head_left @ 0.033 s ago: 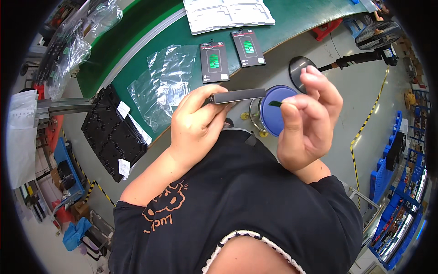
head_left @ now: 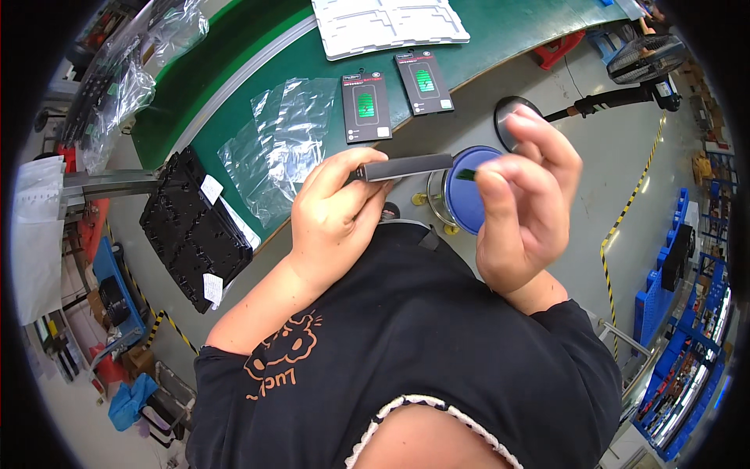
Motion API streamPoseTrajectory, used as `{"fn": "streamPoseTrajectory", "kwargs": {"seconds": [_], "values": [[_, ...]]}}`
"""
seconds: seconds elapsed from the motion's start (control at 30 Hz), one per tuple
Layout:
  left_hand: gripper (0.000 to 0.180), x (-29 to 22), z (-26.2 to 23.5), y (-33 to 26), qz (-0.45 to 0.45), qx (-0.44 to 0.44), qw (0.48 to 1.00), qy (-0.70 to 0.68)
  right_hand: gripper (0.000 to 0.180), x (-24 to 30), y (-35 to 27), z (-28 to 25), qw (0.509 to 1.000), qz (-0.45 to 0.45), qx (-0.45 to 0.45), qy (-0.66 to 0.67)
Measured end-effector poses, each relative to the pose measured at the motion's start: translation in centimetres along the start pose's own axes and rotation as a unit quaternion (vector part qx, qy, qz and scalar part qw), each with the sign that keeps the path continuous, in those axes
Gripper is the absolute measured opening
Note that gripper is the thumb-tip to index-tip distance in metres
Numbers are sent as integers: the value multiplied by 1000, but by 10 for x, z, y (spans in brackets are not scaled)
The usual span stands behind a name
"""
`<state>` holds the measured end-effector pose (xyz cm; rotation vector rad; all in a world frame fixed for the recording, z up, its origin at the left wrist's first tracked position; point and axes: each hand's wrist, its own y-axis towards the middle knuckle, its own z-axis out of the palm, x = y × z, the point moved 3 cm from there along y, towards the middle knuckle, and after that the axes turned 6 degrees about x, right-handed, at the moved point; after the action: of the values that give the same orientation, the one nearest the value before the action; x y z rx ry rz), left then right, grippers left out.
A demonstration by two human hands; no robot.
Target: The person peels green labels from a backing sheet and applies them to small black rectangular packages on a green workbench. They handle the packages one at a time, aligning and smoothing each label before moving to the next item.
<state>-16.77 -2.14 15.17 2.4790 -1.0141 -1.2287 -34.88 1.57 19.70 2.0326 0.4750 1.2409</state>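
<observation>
In front of my chest, my left hand (head_left: 334,205) is closed around one end of a slim black box (head_left: 410,166), which is turned edge-on. Just right of the box, my right hand (head_left: 530,203) is raised with thumb and forefinger together. Between those fingertips pokes a small dark green strip (head_left: 466,174), like a sticker; it is apart from the box. Two flat black boxes with green printed panels lie on the table beyond my hands: the nearer box (head_left: 366,129) and the farther box (head_left: 428,103).
The green table (head_left: 500,27) bears a white moulded tray (head_left: 391,23) and clear plastic bags (head_left: 285,133). Black trays (head_left: 191,227) stand at its left edge. Below my right hand is a round blue-topped stool (head_left: 457,203). A floor fan (head_left: 644,59) stands at far right.
My right hand has shifted very slightly, its fingertips blurred, and the green strip looks darker and less distinct. My left hand and the box have barely moved.
</observation>
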Motion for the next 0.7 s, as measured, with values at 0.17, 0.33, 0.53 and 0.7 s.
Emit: {"fn": "streamPoseTrajectory", "kwargs": {"seconds": [0.17, 0.33, 0.53, 0.7], "values": [[15, -8, -1, 2, 46, -40, 998, 27, 6, -16, -11, 18, 927, 260, 93, 254], [23, -10, -6, -2, 59, -22, 997, 53, 5, -11, -13, 23, 905, 292, 89, 296], [23, -13, -7, -6, 65, -19, 996, 64, 5, -8, -14, 21, 906, 300, 109, 277], [22, -15, -9, -7, 70, -21, 995, 64, 5, -7, -15, 21, 912, 289, 113, 267]]}}
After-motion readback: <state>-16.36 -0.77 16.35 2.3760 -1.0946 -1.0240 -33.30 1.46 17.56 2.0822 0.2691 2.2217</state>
